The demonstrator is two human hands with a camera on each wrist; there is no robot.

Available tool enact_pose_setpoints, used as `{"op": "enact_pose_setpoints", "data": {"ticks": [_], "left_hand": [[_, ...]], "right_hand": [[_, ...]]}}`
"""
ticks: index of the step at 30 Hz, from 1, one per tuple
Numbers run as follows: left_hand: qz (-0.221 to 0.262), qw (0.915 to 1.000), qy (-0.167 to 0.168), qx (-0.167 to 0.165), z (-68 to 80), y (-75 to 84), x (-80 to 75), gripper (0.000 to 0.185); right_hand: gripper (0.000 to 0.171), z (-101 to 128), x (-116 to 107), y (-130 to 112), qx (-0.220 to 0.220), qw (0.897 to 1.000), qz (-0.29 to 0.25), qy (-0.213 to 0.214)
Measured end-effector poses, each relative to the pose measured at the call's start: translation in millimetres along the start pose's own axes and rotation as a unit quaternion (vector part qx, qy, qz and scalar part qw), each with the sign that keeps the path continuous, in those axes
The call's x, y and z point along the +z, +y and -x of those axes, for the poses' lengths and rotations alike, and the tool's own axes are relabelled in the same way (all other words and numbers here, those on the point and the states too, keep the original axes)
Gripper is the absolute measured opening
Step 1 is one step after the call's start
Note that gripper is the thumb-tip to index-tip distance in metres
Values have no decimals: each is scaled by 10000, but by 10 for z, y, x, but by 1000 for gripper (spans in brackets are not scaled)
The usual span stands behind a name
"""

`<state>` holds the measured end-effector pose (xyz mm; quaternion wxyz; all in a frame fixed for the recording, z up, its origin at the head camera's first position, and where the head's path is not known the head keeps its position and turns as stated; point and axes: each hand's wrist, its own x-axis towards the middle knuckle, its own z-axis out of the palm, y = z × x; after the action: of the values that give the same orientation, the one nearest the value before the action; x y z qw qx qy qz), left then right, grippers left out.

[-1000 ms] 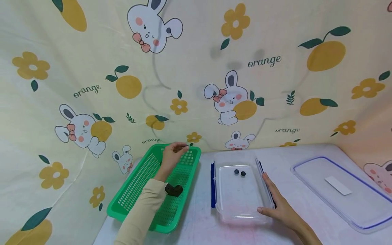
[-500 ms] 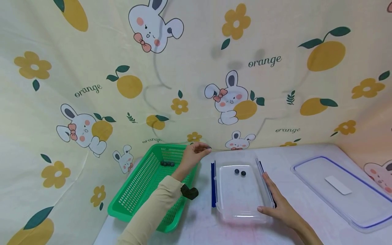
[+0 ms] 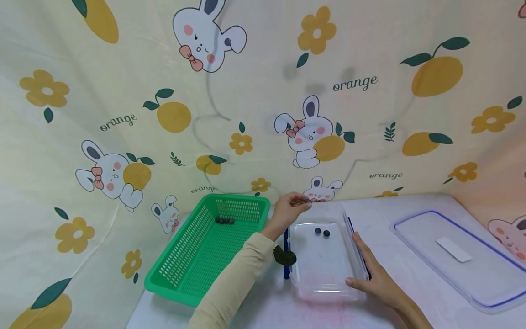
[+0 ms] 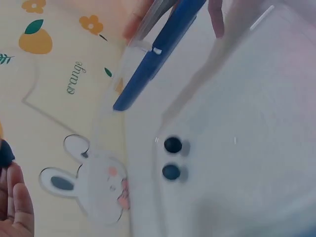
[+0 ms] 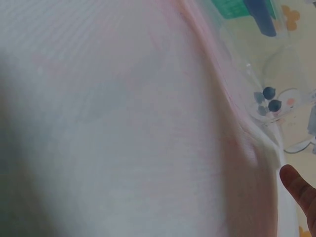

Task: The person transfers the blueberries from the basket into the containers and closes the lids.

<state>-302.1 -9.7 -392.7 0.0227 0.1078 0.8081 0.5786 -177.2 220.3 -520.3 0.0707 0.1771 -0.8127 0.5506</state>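
The left hand [image 3: 287, 211] hung above the far left corner of the clear container [image 3: 324, 285], its thumb and fingertips pinched together on a small dark ball [image 3: 307, 200]. In the head view only a sliver of that ball showed at the tip of the grip; in the left wrist view a dark edge of it [image 4: 5, 153] sat just above the fingers [image 4: 17, 207]. So the grip was closed on the ball, and the ball sat right inside it, clear of the surface [image 3: 390, 205].

Below and slightly ahead of that grip, two more dark balls [image 3: 322, 232] lay side by side on the container's floor near its far end, touching or nearly touching each other. The left wrist camera looked down on the same pair [image 4: 172, 158] through the clear plastic, with a blue clip [image 4: 158, 54] of the container beyond them.

Behind the grip, on its left side, stood the green basket [image 3: 185, 265]. A few dark balls [image 3: 224, 220] rested together at its far end, well apart from the pinching fingers.

The right hand [image 3: 378, 281] lay flat with straight fingers against the container's right wall, holding nothing, its thumb along the near rim. A fingertip [image 5: 298, 185] of it showed at the edge of the right wrist view beside the clear wall.

Further right of that hand, the container's lid [image 3: 460, 260] lay flat on the surface, a white label in its middle.
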Motion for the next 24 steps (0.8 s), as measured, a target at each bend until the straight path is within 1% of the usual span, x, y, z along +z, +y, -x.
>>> {"op": "enact_pose_setpoints", "data": {"ticks": [5,7,9,13,16,19,24], "left_hand": [[431,9985,96,-325,-56,-80,246,14],[483,9979,162,-402,-68,-108,344,14],[536,9975,201,-405,-83,-140,435,14],[621,9962,316,-523,-95,-229,585,12],[575,9952,365,-696,-95,-302,682,11],[446,9948,388,-829,-83,-353,764,12],[119,9964,257,-799,-41,-401,879,12]], "right_hand": [[106,-11,11,10,-199,9998,-57,-25],[105,-4,8,14,-213,9998,-30,-11],[105,5,1,14,-275,9996,-15,31],[104,6,1,1,-214,9998,15,55],[105,-3,2,-6,-61,10000,37,18],[105,-5,5,-5,-77,10000,29,-2],[105,5,8,5,-257,9997,-9,44]]}}
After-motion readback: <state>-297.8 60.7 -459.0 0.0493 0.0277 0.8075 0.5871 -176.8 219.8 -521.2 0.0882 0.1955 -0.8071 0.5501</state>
